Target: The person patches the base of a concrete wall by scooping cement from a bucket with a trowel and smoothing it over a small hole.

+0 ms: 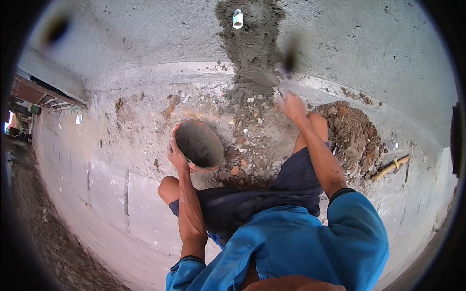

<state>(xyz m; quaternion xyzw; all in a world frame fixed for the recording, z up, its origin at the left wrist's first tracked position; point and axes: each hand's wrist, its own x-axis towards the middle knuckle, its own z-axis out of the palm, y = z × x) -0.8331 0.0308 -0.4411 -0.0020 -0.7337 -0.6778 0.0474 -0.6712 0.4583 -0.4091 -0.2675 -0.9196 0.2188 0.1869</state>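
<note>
My left hand [176,154] is closed on the left rim of a round orange bucket [198,168], which is tilted and coated inside with grey mortar. To the right, my right hand [291,105] is closed around the handle of a trowel [266,82]. Its grey blade lies against the foot of a strip of wet mortar [252,53] on the wall, and blends with it in colour. Out of the upper part of that strip sticks a short white pipe end [238,20]. The trowel's handle is mostly hidden by my fingers.
Rubble and stone chips [245,160] cover the floor between my knees and the wall. Beside my right knee rises a heap of brown soil [352,136]. A tool with a wooden handle [390,169] lies farther right. Concrete slabs [107,186] extend to the left.
</note>
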